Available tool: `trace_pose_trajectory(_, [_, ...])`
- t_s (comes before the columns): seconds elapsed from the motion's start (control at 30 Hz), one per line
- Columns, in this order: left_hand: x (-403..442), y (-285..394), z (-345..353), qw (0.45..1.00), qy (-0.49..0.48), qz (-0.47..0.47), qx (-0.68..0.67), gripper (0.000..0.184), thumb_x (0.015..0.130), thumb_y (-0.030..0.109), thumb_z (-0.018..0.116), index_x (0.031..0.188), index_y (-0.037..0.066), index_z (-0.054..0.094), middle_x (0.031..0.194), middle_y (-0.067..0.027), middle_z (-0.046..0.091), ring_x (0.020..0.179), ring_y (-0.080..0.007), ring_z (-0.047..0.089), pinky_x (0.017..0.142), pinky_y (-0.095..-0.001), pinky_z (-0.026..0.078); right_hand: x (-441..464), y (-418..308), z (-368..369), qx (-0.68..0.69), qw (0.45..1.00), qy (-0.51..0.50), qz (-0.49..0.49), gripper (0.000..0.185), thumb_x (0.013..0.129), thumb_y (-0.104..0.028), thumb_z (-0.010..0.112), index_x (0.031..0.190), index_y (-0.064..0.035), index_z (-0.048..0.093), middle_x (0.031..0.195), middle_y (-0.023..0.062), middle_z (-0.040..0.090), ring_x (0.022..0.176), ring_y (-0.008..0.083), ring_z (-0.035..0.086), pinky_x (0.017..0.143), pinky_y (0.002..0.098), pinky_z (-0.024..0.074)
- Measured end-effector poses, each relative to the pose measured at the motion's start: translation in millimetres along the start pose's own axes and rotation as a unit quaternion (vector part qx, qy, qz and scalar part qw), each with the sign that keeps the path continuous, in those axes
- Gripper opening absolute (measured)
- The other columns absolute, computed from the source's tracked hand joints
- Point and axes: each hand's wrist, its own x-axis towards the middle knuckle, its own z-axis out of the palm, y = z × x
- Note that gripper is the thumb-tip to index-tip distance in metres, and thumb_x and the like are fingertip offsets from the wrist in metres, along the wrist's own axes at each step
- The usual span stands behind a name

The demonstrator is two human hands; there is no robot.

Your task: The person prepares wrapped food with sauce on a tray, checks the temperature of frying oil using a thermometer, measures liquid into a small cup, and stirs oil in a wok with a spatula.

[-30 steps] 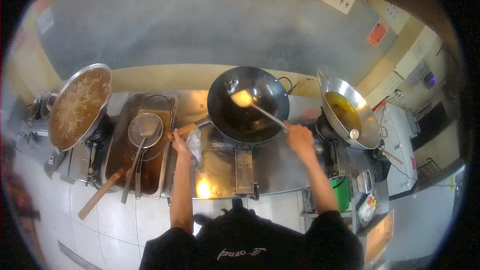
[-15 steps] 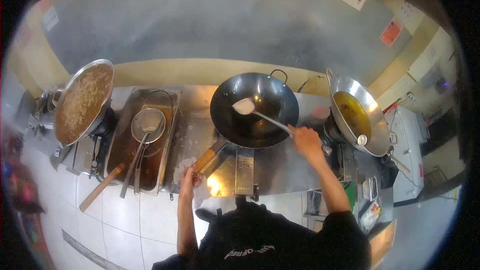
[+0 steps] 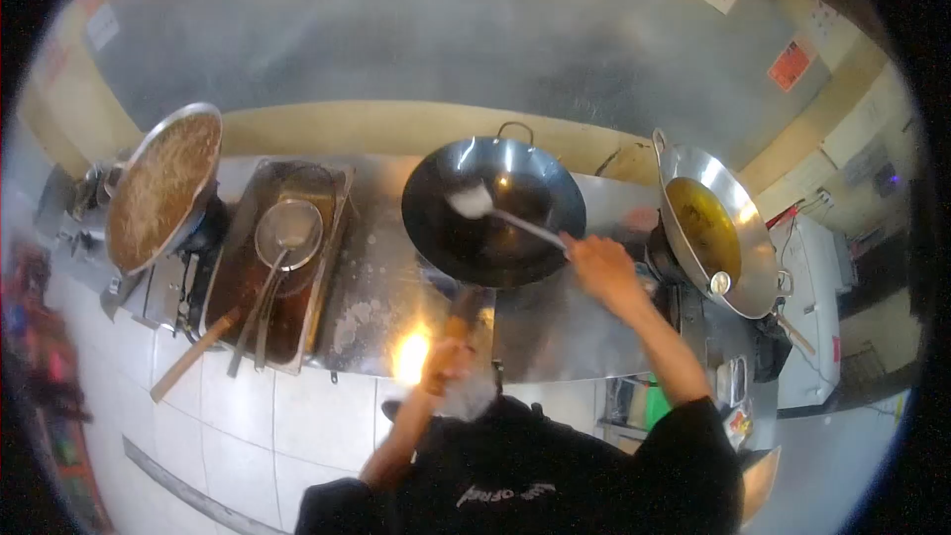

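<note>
In the middle, a dark wok point(image 3: 493, 248) sits over the steel counter, its loop handle at the back. My left hand point(image 3: 448, 365) is closed round the wok's wooden handle point(image 3: 461, 315) near the counter's front edge, with a crumpled pale plastic piece point(image 3: 470, 396) beside it. My right hand point(image 3: 604, 267) grips the long metal handle of a spatula point(image 3: 474, 202), whose blade is inside the wok. Oil or another dark liquid lies in the wok, but its contents are not clear.
At the left stands a pan of bubbling brown liquid point(image 3: 163, 188), next to a tray point(image 3: 325, 282) with a round strainer point(image 3: 288, 230) and long-handled tools. To the right, a large pan point(image 3: 748, 258) holds yellow oil and a ladle point(image 3: 720, 283). Steel counter point(image 3: 367, 287) runs between them.
The wok's wooden handle and my left hand have swung rightward toward my body, and the loop handle has turned to the back. The spatula blade stays inside the wok.
</note>
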Motion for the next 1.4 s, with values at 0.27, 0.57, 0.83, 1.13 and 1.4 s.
trace_pose_trajectory(0.27, [-13.4,8.6,187.3,0.942,-0.026,-0.289,-0.168,0.028,0.088,0.041,0.054,0.080,0.014,0.054,0.070,-0.0020,0.053,0.063,-0.0144,0.051,0.057,-0.0286,0.041,18.1,-27.4,-31.8,0.002,0.999,-0.039,0.007,0.027,0.081,-0.014,0.060,0.106,-0.0062,0.067,0.090,0.0201,0.068,0.089,0.0366,0.067,0.077,0.0488,0.0529])
trace_pose_trajectory(0.57, [7.6,-2.8,232.9,0.951,0.101,-0.214,-0.201,0.028,0.086,0.033,0.053,0.079,0.006,0.051,0.069,-0.0089,0.055,0.065,-0.0196,0.054,0.064,-0.0330,0.046,25.7,-65.9,-97.1,-0.074,0.986,-0.146,0.034,0.025,0.074,-0.013,0.060,0.093,-0.0004,0.070,0.097,0.0211,0.069,0.092,0.0345,0.068,0.076,0.0458,0.0545])
trace_pose_trajectory(0.83, [-4.1,6.2,208.8,0.953,0.076,-0.213,-0.204,0.025,0.086,0.033,0.055,0.083,0.009,0.050,0.069,-0.0082,0.055,0.064,-0.0199,0.055,0.064,-0.0333,0.046,44.4,-85.4,-56.8,-0.072,0.994,-0.061,0.056,0.018,0.079,-0.009,0.058,0.087,-0.0009,0.071,0.090,0.0200,0.069,0.086,0.0368,0.069,0.075,0.0442,0.0552])
trace_pose_trajectory(1.13, [-15.6,57.8,85.9,0.918,-0.021,-0.393,-0.056,0.028,0.084,0.033,0.063,0.101,0.011,0.059,0.091,-0.0078,0.060,0.080,-0.0209,0.058,0.072,-0.0350,0.048,26.6,-31.8,-45.2,-0.127,0.989,-0.055,0.046,0.016,0.077,-0.016,0.063,0.090,-0.0084,0.068,0.091,0.0171,0.068,0.085,0.0379,0.066,0.072,0.0473,0.0533])
trace_pose_trajectory(1.4, [19.7,148.5,-92.6,0.966,0.207,-0.154,0.005,0.036,0.089,0.043,0.059,0.093,0.007,0.061,0.066,-0.0006,0.055,0.046,-0.0068,0.044,0.040,-0.0198,0.032,18.4,50.1,-18.9,-0.055,0.998,-0.002,-0.013,0.039,0.076,-0.015,0.065,0.115,-0.0154,0.067,0.088,0.0191,0.068,0.089,0.0346,0.066,0.077,0.0472,0.0529])
